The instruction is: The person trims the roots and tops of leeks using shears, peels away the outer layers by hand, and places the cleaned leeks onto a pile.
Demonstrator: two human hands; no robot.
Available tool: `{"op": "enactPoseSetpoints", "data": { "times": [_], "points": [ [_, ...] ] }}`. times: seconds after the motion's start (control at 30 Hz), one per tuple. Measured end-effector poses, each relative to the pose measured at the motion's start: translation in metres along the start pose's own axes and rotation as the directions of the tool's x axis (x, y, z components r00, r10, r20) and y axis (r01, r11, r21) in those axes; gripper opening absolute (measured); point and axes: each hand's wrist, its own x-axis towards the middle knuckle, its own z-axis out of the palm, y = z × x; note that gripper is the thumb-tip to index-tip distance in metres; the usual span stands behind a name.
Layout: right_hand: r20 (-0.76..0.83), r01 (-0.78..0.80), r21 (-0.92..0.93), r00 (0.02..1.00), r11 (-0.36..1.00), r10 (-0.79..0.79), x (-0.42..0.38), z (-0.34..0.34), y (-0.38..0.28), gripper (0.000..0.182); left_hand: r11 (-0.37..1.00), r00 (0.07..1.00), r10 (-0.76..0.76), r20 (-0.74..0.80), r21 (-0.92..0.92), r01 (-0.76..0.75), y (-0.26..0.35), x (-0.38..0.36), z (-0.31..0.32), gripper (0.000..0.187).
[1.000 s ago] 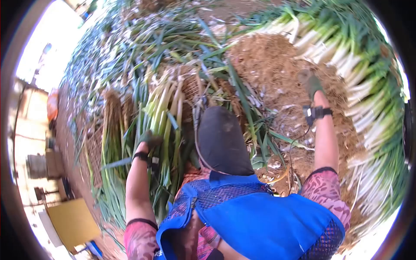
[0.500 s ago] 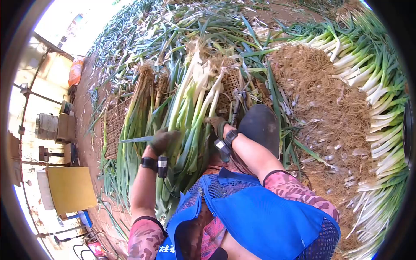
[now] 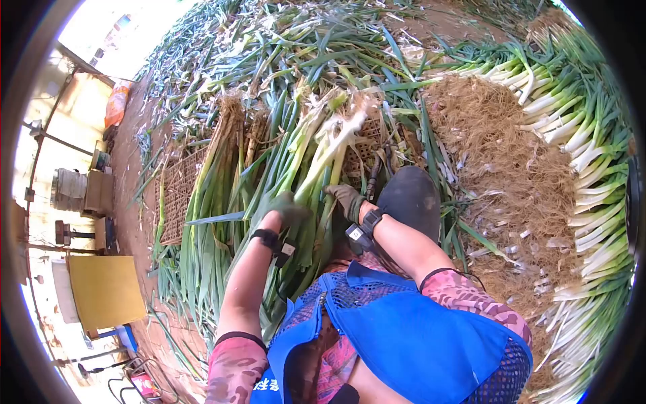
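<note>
A bunch of green onions (image 3: pixel 316 165) leans across my lap, white root ends pointing away from me and leaves toward my body. My left hand (image 3: pixel 287 210), in a dark glove and slightly blurred, closes on the stalks from the left side. On the right edge of the same bunch, my gloved right hand (image 3: pixel 346 201) has its fingers curled at the stalks. The root ends are smeared by motion. More green onions with brown, dry roots (image 3: pixel 225 135) lie just left of the bunch, over a woven mat (image 3: pixel 182 195).
A large heap of leaves and stalks (image 3: pixel 269 47) spreads ahead. Rows of cleaned green onions (image 3: pixel 592 182) curve along the right, their roots (image 3: pixel 498 148) facing inward. My dark boot or knee (image 3: pixel 410 198) rises beside my right hand. A yellow board (image 3: pixel 106 293) stands at left.
My left hand has moved right and slightly away from my body, closer to my right hand. The bunch's white ends have swung to the right and drawn together.
</note>
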Motion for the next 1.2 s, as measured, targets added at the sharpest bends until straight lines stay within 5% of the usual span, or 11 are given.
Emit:
{"op": "enactPoseSetpoints", "data": {
  "times": [0.1,0.17,0.23,0.37,0.57,0.63,0.7,0.83,1.07,1.13,1.2],
  "points": [
    [-0.041,0.174,0.114,0.985,0.978,-0.170,-0.010,-0.004,-0.008,0.021,0.978,1.000,0.021,0.003,-0.210,-0.020,-0.007,0.013,-0.005,0.049],
    [-0.072,0.455,-0.207,0.876,0.866,-0.477,-0.019,-0.008,-0.018,0.022,0.925,1.000,0.022,0.003,-0.380,-0.019,-0.017,0.007,-0.019,0.035],
    [-0.322,0.219,-0.148,0.911,0.964,-0.257,-0.065,0.009,-0.061,0.020,0.843,0.990,0.036,-0.136,-0.528,-0.103,-0.014,-0.017,-0.041,0.032],
    [-0.433,0.301,-0.115,0.842,0.947,-0.321,-0.054,-0.012,-0.046,0.026,0.642,0.973,-0.031,-0.230,-0.751,-0.157,-0.037,-0.037,-0.079,0.029],
    [-0.205,0.362,0.143,0.921,0.921,-0.330,-0.048,0.011,-0.062,0.029,0.418,0.889,-0.218,-0.403,-0.862,-0.288,-0.090,-0.054,-0.106,0.031],
    [-0.195,0.151,0.091,0.972,0.984,-0.131,-0.030,0.012,-0.062,0.028,0.368,0.904,-0.190,-0.383,-0.881,-0.296,-0.099,-0.061,-0.109,0.032],
    [-0.229,0.078,-0.137,0.967,0.988,-0.108,-0.022,0.034,-0.066,0.034,0.434,0.959,-0.105,-0.262,-0.880,-0.193,-0.102,-0.063,-0.109,0.026],
    [-0.087,-0.172,0.247,0.976,0.954,0.199,0.048,0.032,-0.020,0.042,0.558,0.997,-0.054,-0.061,-0.829,-0.020,-0.080,-0.058,-0.088,0.025],
    [0.119,0.348,-0.128,0.935,0.929,-0.334,-0.023,0.039,-0.054,0.025,0.578,0.970,0.243,-0.027,-0.799,-0.167,0.000,-0.032,-0.058,0.042],
    [0.153,0.294,0.100,0.939,0.950,-0.307,-0.063,0.070,-0.084,0.031,0.582,0.943,0.333,-0.013,-0.784,-0.216,0.029,-0.030,-0.063,0.044],
    [0.177,0.369,0.054,0.911,0.928,-0.372,-0.084,0.084,-0.099,0.029,0.624,0.886,0.459,0.068,-0.734,-0.268,0.052,-0.033,-0.079,0.047]
  ]
}}
